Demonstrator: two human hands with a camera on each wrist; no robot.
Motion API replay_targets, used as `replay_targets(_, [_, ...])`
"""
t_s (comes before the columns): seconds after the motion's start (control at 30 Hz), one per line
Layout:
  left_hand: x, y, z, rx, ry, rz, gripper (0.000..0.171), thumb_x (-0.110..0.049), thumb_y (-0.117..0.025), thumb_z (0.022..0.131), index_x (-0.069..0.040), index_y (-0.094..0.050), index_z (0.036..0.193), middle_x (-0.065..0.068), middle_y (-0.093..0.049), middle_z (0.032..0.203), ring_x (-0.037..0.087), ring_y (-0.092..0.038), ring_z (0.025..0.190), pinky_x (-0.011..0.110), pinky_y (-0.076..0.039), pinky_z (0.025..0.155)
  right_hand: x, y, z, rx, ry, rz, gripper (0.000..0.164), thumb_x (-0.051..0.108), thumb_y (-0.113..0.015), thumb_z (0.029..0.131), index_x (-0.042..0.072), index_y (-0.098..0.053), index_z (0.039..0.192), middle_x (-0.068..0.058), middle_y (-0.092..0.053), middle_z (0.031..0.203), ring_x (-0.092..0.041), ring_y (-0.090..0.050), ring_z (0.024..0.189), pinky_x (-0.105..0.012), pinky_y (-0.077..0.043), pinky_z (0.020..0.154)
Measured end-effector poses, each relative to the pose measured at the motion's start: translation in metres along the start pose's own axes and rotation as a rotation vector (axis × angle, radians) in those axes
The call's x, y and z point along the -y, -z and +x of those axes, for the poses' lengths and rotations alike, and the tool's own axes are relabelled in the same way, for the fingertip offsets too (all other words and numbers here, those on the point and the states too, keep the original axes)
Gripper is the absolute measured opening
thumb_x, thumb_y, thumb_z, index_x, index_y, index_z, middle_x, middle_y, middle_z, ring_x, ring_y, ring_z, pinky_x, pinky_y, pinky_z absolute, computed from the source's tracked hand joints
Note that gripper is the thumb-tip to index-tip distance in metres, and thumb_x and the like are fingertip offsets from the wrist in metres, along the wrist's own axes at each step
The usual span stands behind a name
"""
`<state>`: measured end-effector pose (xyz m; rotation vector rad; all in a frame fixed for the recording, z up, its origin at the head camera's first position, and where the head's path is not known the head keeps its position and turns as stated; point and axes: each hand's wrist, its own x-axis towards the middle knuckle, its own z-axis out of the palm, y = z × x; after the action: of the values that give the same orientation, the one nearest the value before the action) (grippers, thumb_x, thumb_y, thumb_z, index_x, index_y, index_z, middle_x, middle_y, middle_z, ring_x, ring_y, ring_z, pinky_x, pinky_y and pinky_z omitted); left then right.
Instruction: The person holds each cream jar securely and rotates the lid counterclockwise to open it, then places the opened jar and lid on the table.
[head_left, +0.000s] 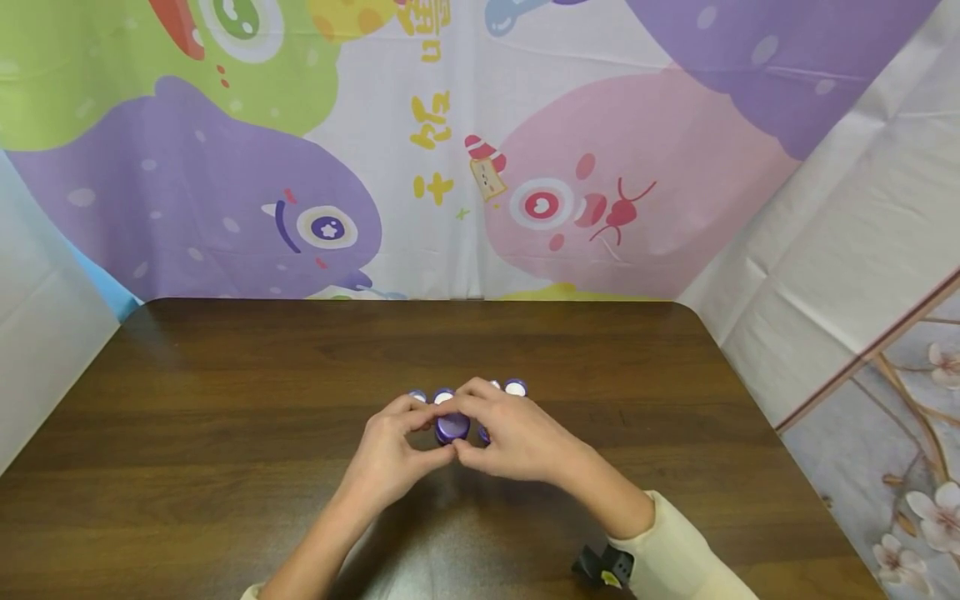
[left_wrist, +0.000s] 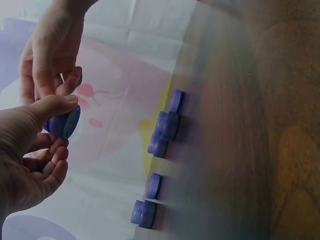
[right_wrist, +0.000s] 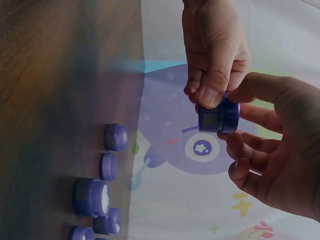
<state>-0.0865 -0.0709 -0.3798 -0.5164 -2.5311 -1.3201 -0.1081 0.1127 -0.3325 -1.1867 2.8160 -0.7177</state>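
A small purple jar with a purple lid [head_left: 452, 427] is held up above the table between both hands. My left hand [head_left: 384, 454] pinches it from the left with thumb and fingers. From the other side, my right hand [head_left: 521, 435] grips it with thumb and forefinger, its other fingers curled below in the right wrist view. That view shows the jar [right_wrist: 218, 117] on its side, a dark label patch on its wall. Just beyond the hands, small purple jars and lids stand on the table, among them an open jar [right_wrist: 91, 196] with white inside and a flat lid [right_wrist: 108, 166].
The brown wooden table [head_left: 262, 358] reaches back to a cartoon-printed cloth [head_left: 420, 233]. White cloth [head_left: 810, 217] hangs along the right side. Another purple jar [left_wrist: 144, 214] and a flat purple lid [left_wrist: 154, 186] stand in the row. A black device [head_left: 603, 567] sits at the right cuff.
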Motion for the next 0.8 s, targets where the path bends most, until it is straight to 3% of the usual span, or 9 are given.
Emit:
replay_targets(0.17, [0.0007,0.0004,-0.0003,-0.008,-0.008,0.009,0.041,-0.008,-0.083,0.066,-0.002,-0.071,0.104,-0.002,-0.061,0.088,0.019,-0.064,0.084,0.029,-0.055,0.076,0.0011,-0.0009,-0.0004,-0.07,-0.03,-0.016,0.04,0.037,-0.07,0.082,0.017,-0.063,0.116,0.003,-0.061,0.107,-0.003,-0.056,0.077,-0.017,-0.047,0.066])
replay_targets(0.27, [0.0003,0.0004,0.0001,-0.011,-0.006,0.011,0.039,-0.007,-0.082,0.066,-0.003,-0.071,0.103,-0.003,-0.062,0.088,0.018,-0.065,0.084,0.028,-0.055,0.075,0.001,-0.0006,-0.0003,-0.092,-0.03,-0.039,0.037,0.034,-0.071,0.081,0.015,-0.065,0.112,0.003,-0.063,0.1,-0.005,-0.058,0.082,-0.018,-0.049,0.069])
replay_targets(0.53, [0.0,0.0006,0.0,0.01,0.01,0.006,0.037,-0.012,-0.082,0.067,-0.006,-0.072,0.103,-0.003,-0.061,0.089,0.02,-0.064,0.085,0.03,-0.055,0.077,-0.0005,0.0013,-0.0004,0.015,0.0,0.002,0.039,0.026,-0.065,0.084,0.02,-0.06,0.122,0.002,-0.058,0.116,-0.005,-0.054,0.082,-0.016,-0.047,0.069])
replay_targets(0.8, [-0.001,0.0018,0.0003,0.01,0.016,0.024,0.04,-0.015,-0.083,0.067,-0.004,-0.071,0.104,-0.004,-0.062,0.09,0.016,-0.064,0.085,0.027,-0.055,0.076,-0.0008,-0.0003,-0.0013,-0.098,-0.043,-0.01,0.04,0.04,-0.068,0.083,0.014,-0.065,0.113,0.003,-0.062,0.103,-0.005,-0.058,0.084,-0.02,-0.048,0.07])
